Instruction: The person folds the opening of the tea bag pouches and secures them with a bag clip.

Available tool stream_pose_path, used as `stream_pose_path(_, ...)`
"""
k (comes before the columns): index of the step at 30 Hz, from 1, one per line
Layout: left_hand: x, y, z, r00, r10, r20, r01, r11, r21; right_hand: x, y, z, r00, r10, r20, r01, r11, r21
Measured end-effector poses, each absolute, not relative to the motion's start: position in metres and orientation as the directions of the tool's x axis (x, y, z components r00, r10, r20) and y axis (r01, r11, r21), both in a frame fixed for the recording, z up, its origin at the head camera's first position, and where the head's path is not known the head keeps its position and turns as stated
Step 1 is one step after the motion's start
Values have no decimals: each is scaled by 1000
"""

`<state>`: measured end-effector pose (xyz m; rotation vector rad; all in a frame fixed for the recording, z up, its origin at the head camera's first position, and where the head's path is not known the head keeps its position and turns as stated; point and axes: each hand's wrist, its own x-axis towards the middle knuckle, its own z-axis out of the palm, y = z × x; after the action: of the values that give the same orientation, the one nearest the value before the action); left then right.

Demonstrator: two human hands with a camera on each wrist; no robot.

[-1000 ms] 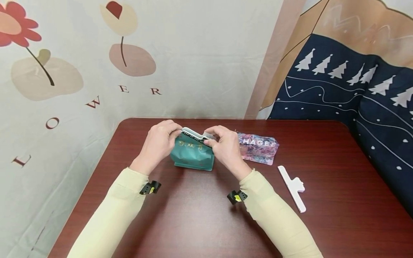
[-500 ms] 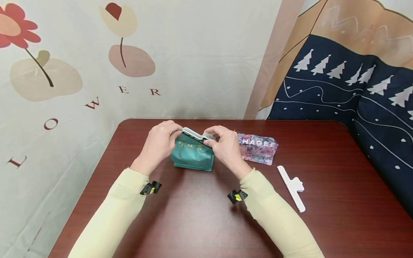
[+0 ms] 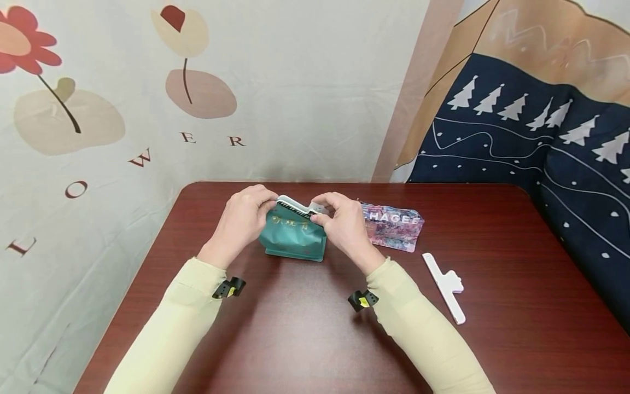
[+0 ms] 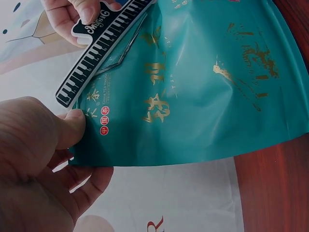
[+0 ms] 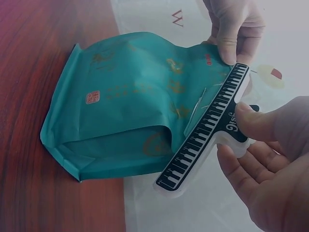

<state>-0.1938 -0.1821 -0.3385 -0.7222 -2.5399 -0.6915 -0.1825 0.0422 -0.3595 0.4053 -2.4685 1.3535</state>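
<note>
A green tea bag (image 3: 292, 239) with gold writing stands near the table's far side. Across its top edge lies a bag clip (image 5: 205, 130) with a black-and-white piano-key pattern and the word Music on its handle. My left hand (image 3: 246, 214) pinches the bag's top corner between thumb and fingers, right beside the clip's end, as the left wrist view shows. With thumb and fingers on both sides of the clip's handle, my right hand (image 3: 344, 221) pinches it. In the right wrist view, the clip's bar runs along the whole top of the bag.
Right of the bag lies a pink and blue patterned pouch (image 3: 394, 225) lettered CHAGEE, partly behind my right hand. A white clip (image 3: 445, 287) rests nearer on the right of the brown table (image 3: 295, 339). Printed cloth hangs (image 3: 305, 109) behind the table.
Both hands, the bag and the clip stay in almost the same place; the view has shifted only slightly.
</note>
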Motion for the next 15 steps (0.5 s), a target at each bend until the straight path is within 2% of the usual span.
stream_pose_path(15,-191,-184,-338,-803,355,479,553,743,377,-183,46,-358,-928,-140,346,-368,489,-791)
